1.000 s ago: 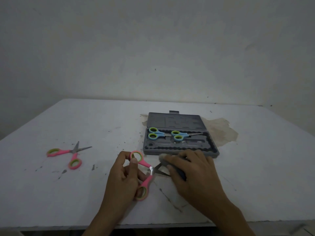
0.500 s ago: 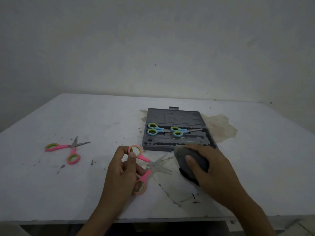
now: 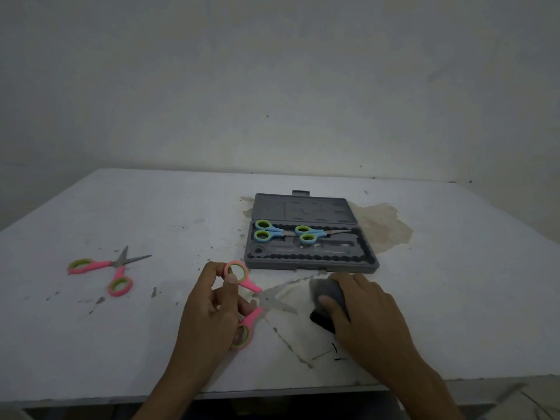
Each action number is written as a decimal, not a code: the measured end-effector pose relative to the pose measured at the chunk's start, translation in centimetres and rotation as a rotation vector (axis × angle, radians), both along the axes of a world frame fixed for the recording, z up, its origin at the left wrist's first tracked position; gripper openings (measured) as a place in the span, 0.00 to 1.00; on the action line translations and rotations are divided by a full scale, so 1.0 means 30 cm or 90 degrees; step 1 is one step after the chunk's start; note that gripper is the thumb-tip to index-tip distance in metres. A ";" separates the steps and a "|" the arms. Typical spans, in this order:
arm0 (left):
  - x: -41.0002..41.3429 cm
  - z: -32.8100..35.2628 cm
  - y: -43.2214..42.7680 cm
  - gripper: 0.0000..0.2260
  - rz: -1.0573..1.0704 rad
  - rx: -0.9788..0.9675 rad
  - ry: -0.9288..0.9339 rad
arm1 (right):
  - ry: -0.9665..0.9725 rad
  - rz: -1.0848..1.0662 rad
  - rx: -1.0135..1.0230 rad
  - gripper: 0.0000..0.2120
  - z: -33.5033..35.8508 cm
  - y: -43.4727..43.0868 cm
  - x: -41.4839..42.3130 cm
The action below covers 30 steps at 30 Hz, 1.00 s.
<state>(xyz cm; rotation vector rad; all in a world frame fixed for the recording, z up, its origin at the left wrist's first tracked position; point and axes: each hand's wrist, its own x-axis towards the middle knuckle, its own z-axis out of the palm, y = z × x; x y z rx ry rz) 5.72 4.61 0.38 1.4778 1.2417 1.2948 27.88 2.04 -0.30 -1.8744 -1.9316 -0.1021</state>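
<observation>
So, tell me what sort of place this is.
Probably a bare, makeshift workroom: a stained white table against a plain pale wall, an open grey plastic tool case holding blue-handled scissors, and pink-handled scissors in the left hand.

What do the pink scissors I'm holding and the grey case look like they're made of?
The pink scissors: handles look like matte pink plastic with green-lined loops; the open blades look like dull grey metal, though blurred. The case: probably moulded grey plastic, matte, judging by its ribbed tray edge and formed recesses.
</observation>
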 end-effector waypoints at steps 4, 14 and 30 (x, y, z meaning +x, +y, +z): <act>0.009 0.001 -0.004 0.06 -0.030 0.037 0.032 | 0.125 0.120 0.082 0.20 0.075 -0.004 0.021; 0.014 -0.032 -0.004 0.13 -0.001 0.287 0.243 | -0.194 0.252 -0.119 0.25 0.138 0.023 -0.092; -0.014 -0.003 0.016 0.07 -0.026 0.369 0.269 | -0.063 0.407 -0.139 0.08 0.174 0.038 -0.046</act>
